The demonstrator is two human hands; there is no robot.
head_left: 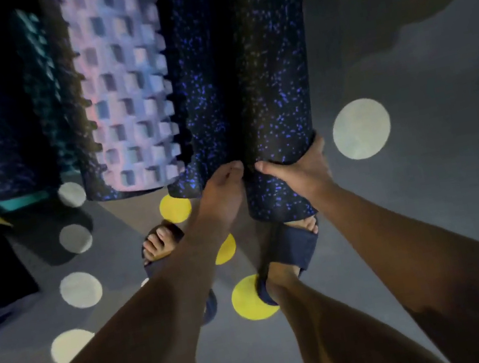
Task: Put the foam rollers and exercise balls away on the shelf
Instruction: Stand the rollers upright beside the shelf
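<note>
The speckled foam roller [272, 80] lies with its long axis running up the frame away from me, its near end above the right sandal [293, 245], against a second speckled roller [204, 92] on its left. The right hand [297, 171] grips that near end. The left hand [220, 190] curls into the seam between them, and I cannot tell which it holds.
</note>
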